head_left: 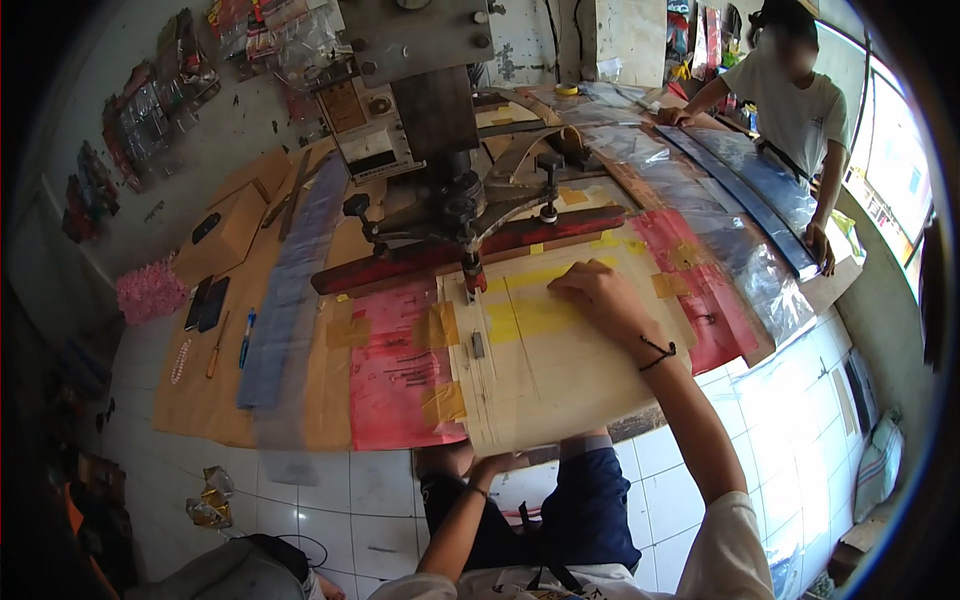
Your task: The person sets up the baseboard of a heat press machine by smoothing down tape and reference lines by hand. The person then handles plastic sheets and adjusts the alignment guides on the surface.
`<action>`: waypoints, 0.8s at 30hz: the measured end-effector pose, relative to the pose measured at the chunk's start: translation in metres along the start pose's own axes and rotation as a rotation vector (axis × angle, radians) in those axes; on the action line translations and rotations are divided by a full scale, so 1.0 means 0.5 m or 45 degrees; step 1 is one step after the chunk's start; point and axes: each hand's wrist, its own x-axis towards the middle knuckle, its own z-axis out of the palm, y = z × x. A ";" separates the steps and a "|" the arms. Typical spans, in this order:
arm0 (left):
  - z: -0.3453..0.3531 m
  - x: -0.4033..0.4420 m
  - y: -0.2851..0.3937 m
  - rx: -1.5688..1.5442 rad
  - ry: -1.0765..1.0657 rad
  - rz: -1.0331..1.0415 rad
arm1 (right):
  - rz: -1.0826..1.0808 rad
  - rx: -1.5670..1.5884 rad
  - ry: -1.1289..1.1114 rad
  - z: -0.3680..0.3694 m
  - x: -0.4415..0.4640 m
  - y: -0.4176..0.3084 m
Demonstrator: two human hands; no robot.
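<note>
My right hand (pixel 600 298) rests palm down on a pale board (pixel 570 390), its fingertips on a yellow strip (pixel 530 303); the fingers are slightly bent and nothing shows in them. My left hand (pixel 498 466) is low at the board's front edge, its fingers mostly hidden under the edge. Just beyond my right hand, a long red bar (pixel 400 262) hangs across the board from a press machine (pixel 455 200). Red sheets (pixel 395 385) with brown tape patches (pixel 443 403) lie along both sides of the board. A small grey metal piece (pixel 478 345) sits near the board's left side.
Clear bluish plastic sheeting (pixel 290 300) lies on the table to the left, beside a blue pen (pixel 246 340), dark phones (pixel 207 305) and a cardboard box (pixel 225 235). At the right, a co-worker (pixel 800 110) handles a long dark strip (pixel 740 200) over plastic sheets.
</note>
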 end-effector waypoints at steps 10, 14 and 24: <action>-0.473 -0.401 0.337 -0.752 0.084 0.927 | -0.265 -0.180 -0.072 0.034 0.024 -0.029; -0.500 -0.270 0.405 -0.073 0.842 0.630 | -0.152 -0.165 -0.217 0.053 0.022 -0.041; -0.499 -0.182 0.379 0.434 0.963 0.290 | -0.044 -0.210 -0.136 0.026 -0.025 -0.057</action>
